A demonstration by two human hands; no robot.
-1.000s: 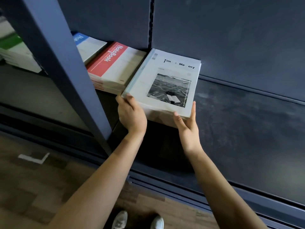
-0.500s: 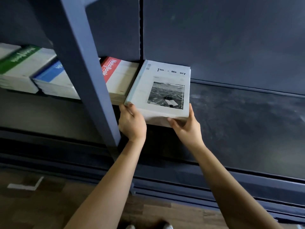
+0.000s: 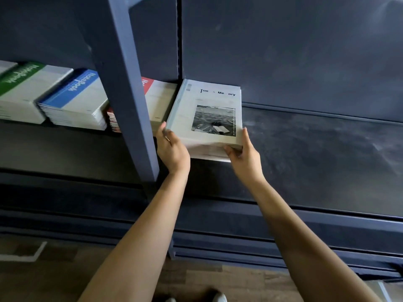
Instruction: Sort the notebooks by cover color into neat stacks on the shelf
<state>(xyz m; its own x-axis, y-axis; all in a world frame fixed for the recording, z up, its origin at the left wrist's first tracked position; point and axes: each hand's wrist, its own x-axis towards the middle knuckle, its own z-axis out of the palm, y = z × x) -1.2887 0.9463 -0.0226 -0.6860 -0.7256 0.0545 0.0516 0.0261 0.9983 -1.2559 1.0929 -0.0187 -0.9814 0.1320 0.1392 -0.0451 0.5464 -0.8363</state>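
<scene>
**Two hands settle a grey notebook stack on a dark shelf**

A person's bare left hand (image 3: 172, 149) and right hand (image 3: 245, 155) hold a thick stack of pale grey notebooks with a black-and-white photograph on the top cover (image 3: 207, 118). The stack lies on the dark blue metal shelf (image 3: 316, 153), its far edge near the back panel. The left hand's fingers curl around the near left corner. The right hand's fingers curl against the near edge at the right corner, with the thumb up along the right side. The whole stack lies ahead of the hands, between them.

Just to the left lies a stack of white notebooks with a red cover band (image 3: 157, 99), partly hidden by a blue-grey upright post (image 3: 130, 94). Beyond it are a blue-banded stack (image 3: 76, 101) and a green-banded stack (image 3: 24, 92).

The lower grey notebooks jut out slightly at the near edge. To finish well, press evenly from both corners, tap those edges flush, and keep the stack parallel to the red one without nudging it.
</scene>
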